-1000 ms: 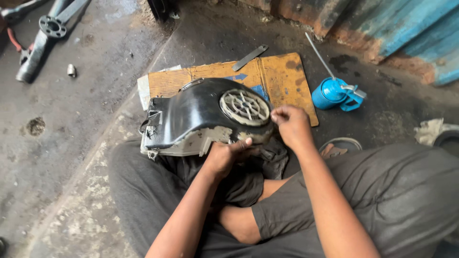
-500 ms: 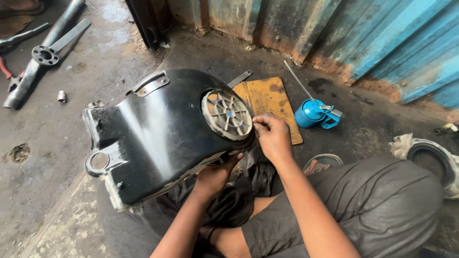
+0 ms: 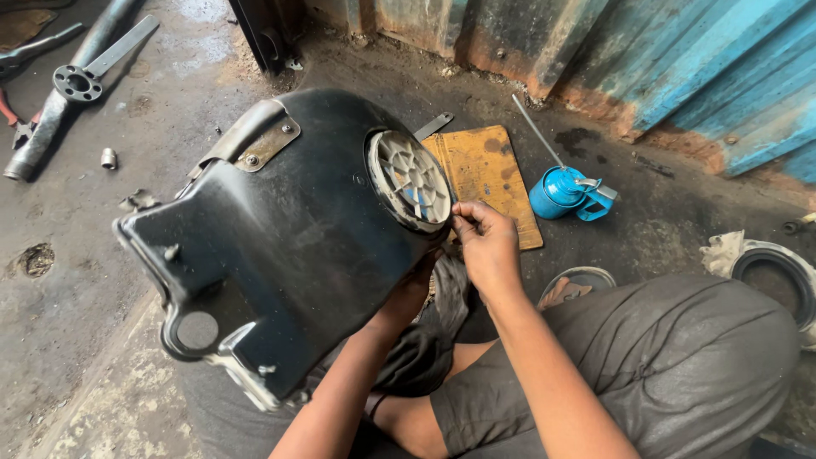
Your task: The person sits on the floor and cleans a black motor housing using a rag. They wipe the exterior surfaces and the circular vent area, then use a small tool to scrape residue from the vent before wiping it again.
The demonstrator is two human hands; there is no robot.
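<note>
A person sits cross-legged on a stained, oily concrete floor point(image 3: 102, 255), seen from above. In the centre of the frame they hold up a large black plastic cover point(image 3: 280, 246), tilted, with a round grey vent grille point(image 3: 410, 180) set into its upper right part. The left hand point(image 3: 408, 293) is under the cover's lower right edge, mostly hidden, so I cannot tell how its fingers are set. The right hand point(image 3: 484, 242) is just right of the grille, fingers curled closed and pinching at the grille's rim.

Behind the cover, a yellow-brown board point(image 3: 493, 174) lies flat on the floor. Just right of it is a blue oil can point(image 3: 561, 194) with a long thin spout pointing to the upper left. Along the top of the frame runs a corrugated metal wall point(image 3: 646, 59), rusted, with peeling blue paint. In the upper left lie a metal pipe point(image 3: 51, 119) and a flat wrench-like tool point(image 3: 93, 72). At the right edge sits a round rubber ring point(image 3: 778, 276) on a rag. The person's grey trousers point(image 3: 680, 365) fill the lower right.
</note>
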